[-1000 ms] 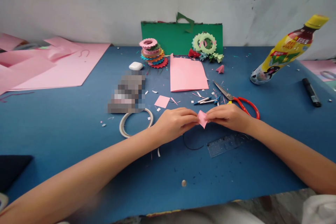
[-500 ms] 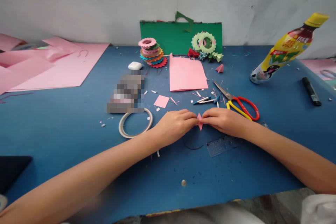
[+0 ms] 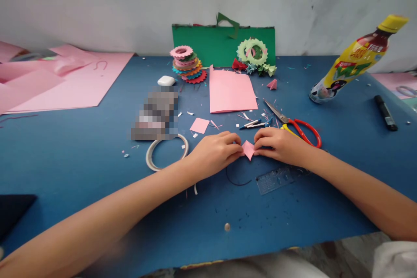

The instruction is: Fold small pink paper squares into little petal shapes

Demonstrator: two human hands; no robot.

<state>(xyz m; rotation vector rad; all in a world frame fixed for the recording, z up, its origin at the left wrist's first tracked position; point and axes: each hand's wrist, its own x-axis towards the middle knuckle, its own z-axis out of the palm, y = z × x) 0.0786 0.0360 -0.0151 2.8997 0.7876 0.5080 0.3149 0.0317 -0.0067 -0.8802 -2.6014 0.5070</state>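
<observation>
Between my fingertips is a small folded piece of pink paper [image 3: 248,150], showing a flat diamond face. My left hand [image 3: 217,151] pinches its left corner, and my right hand [image 3: 280,145] pinches the right corner. Just beyond my right hand lie scissors [image 3: 304,131] with one red and one yellow handle, partly covered by that hand. A clear ruler [image 3: 275,180] rests on the table below my right wrist. Up and left of my hands sits a small pink paper square [image 3: 200,125]. A tape roll [image 3: 150,156] lies beside my left forearm, which hides part of it.
A larger folded pink sheet [image 3: 233,91] lies farther back, near a pen-like tool [image 3: 254,124] and paper scraps. Behind stand stacked paper rings [image 3: 187,67] and a green board [image 3: 208,45]. A drink bottle [image 3: 355,65] leans at right, by a black marker [image 3: 386,113].
The pink paper has opened from a narrow, edge-on shape to a wider diamond facing me. My fingers have spread slightly apart along with its corners.
</observation>
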